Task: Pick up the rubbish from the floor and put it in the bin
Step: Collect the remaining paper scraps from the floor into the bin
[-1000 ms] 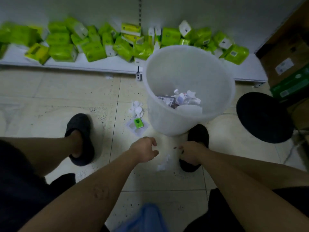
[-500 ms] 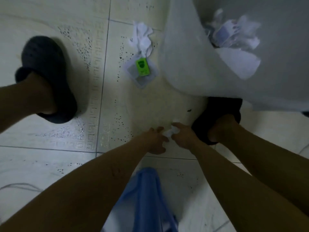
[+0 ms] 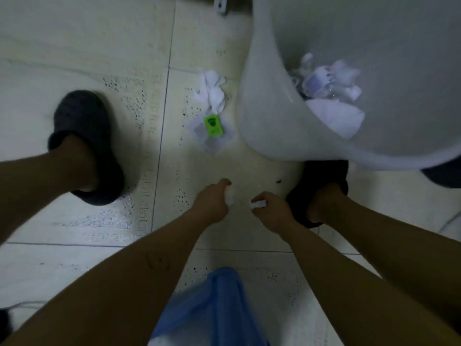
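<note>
Indoor room, kind unclear from my feed

I see pale glossy floor tiles [image 3: 74,46], a white plastic bin [image 3: 262,108], and slippers [image 3: 84,136] on bare feet.

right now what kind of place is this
Probably indoors, perhaps a shop or storeroom, though this view alone cannot settle which. It shows a pale glossy tiled floor, a large white plastic bin holding paper scraps, and the foot of a white metal shelf unit at the top edge.

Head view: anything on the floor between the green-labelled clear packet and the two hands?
Head view: bare pale tile between the green-labelled clear plastic packet and the left hand and right hand, apart from small dark specks. Each hand pinches a small white scrap.
</note>
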A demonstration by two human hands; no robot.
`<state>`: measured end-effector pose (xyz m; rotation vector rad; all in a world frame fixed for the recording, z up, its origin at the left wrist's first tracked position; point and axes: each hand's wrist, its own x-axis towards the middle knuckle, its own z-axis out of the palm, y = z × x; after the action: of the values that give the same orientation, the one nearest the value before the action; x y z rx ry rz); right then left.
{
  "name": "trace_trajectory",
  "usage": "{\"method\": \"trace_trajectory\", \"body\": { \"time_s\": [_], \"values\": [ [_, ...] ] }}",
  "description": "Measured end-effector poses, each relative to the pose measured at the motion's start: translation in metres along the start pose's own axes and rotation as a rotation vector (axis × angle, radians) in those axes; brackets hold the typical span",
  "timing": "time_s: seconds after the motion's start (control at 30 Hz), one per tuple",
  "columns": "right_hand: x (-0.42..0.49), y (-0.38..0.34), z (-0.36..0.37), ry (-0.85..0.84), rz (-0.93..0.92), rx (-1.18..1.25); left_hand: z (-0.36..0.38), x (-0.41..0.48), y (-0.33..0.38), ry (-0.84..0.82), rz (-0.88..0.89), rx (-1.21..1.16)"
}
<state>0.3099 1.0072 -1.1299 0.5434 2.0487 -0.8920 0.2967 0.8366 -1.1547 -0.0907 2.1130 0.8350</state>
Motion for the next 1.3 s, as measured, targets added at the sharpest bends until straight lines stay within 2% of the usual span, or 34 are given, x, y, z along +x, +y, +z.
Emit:
{"method": "trace_trajectory", "body": {
  "time_s": [0.1,0.23,0.37,0.53,0.67,0.73,0.87,0.9,1.0,1.03,1.17,1.3],
  "values": [
    [-0.023,-0.033,-0.018,-0.010,-0.121,-0.058,-0.043,-0.021,0.023,0.034,0.052,0.138],
    [-0.065,-0.081,-0.041,0.058,-0.272,-0.160,-0.099,-0.068,0.049,0.083,0.122,0.238],
    [-0.112,-0.126,-0.066,-0.028,-0.354,-0.220,-0.145,-0.121,0.072,0.199,0.167,0.146],
    [-0.175,-0.162,-0.103,-0.012,-0.521,-0.352,-0.183,-0.172,0.118,0.451,0.272,0.120],
    [-0.210,-0.172,-0.145,0.134,-0.610,-0.595,-0.196,-0.187,0.163,0.566,0.367,0.080],
    [-0.216,-0.169,-0.168,0.241,-0.632,-0.572,-0.198,-0.187,0.186,0.604,0.402,0.099],
    [-0.202,-0.145,-0.207,0.400,-0.625,-0.353,-0.191,-0.171,0.221,0.655,0.438,0.144],
    [-0.197,-0.137,-0.214,0.392,-0.585,-0.351,-0.187,-0.165,0.227,0.664,0.444,0.158],
    [-0.179,-0.126,-0.231,0.273,-0.414,-0.561,-0.179,-0.143,0.242,0.636,0.394,0.221],
    [-0.177,-0.130,-0.237,0.288,-0.406,-0.568,-0.178,-0.138,0.245,0.620,0.373,0.255],
    [-0.188,-0.148,-0.251,0.449,-0.494,-0.441,-0.185,-0.137,0.255,0.598,0.381,0.413],
    [-0.202,-0.154,-0.231,0.433,-0.564,-0.376,-0.199,-0.152,0.246,0.623,0.402,0.451]
  ]
}}
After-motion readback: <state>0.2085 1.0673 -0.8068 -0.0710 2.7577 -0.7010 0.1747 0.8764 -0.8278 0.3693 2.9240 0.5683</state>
